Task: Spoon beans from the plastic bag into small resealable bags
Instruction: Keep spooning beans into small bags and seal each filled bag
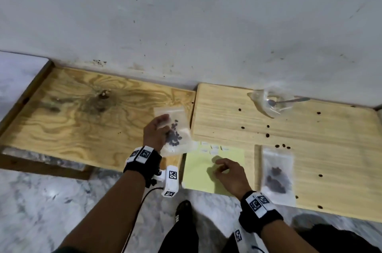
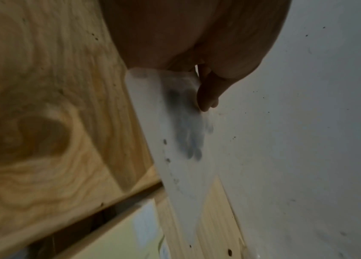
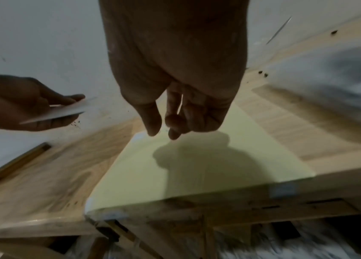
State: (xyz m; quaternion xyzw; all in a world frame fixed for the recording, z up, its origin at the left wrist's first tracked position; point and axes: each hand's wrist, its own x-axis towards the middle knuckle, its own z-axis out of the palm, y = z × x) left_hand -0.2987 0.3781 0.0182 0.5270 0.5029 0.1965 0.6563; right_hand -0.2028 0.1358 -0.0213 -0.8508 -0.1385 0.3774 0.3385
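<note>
Clear crinkly resealable bag (image 1: 172, 131) of dark beans pinched by left hand (image 1: 155, 132), right hand (image 1: 229, 172) seemingly loose, empty

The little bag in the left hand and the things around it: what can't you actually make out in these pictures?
- Whether the little bag held by the left hand is sealed: head view blurred, fingers cover part of it.
- Writing on the small white labels on the yellow sheet: too small.
- Beans left in the clear plastic bag holding the spoon: too far, glare.
- Whether the right hand pinches anything: fingertips in shadow.
</note>
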